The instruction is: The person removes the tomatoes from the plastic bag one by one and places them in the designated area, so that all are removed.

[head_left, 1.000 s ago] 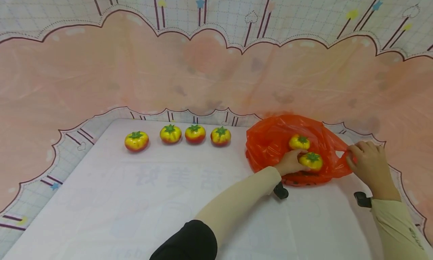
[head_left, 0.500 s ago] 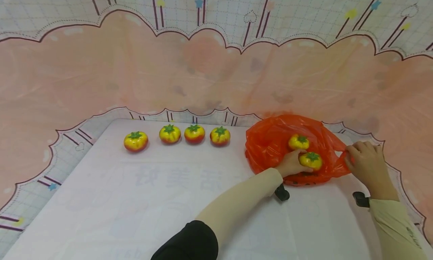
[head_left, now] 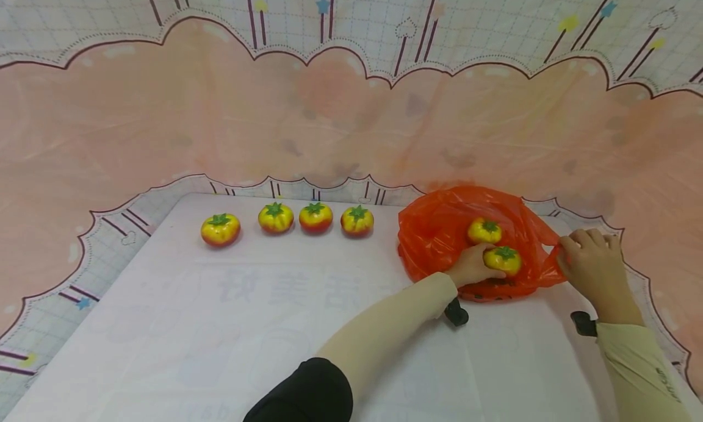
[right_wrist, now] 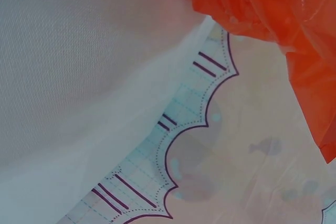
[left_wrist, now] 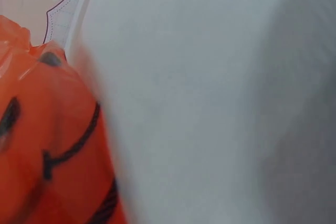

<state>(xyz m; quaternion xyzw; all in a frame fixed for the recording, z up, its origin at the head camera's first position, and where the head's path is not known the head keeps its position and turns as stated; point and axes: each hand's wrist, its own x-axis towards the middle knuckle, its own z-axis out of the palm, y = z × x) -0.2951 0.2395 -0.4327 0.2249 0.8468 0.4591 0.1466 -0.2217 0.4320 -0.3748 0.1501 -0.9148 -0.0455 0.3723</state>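
Note:
A red plastic bag [head_left: 434, 227] lies puffed up at the right of the white table in the head view. My left hand [head_left: 471, 266] reaches across to it and holds a yellow-and-red tomato [head_left: 502, 261] with a green star-shaped top. Just behind that one, a second tomato [head_left: 484, 230] sits against the red plastic. On the right side, my right hand [head_left: 594, 272] pinches the bag's edge near a handle opening. The left wrist view catches the bag's dark-printed side [left_wrist: 58, 129]; the right wrist view shows its crumpled edge [right_wrist: 273, 14]. Neither wrist view shows a hand.
Several more tomatoes stand along the table's back: one at the far left [head_left: 221, 230], then a row of three, whose middle tomato [head_left: 315, 218] sits between its neighbours. The white tabletop [head_left: 219, 336] ends at a patterned peach cloth [head_left: 219, 123] behind and beside it.
The right hand and the bag's edge it pinches have shifted very slightly left. The left hand keeps its hold on the tomato, almost still.

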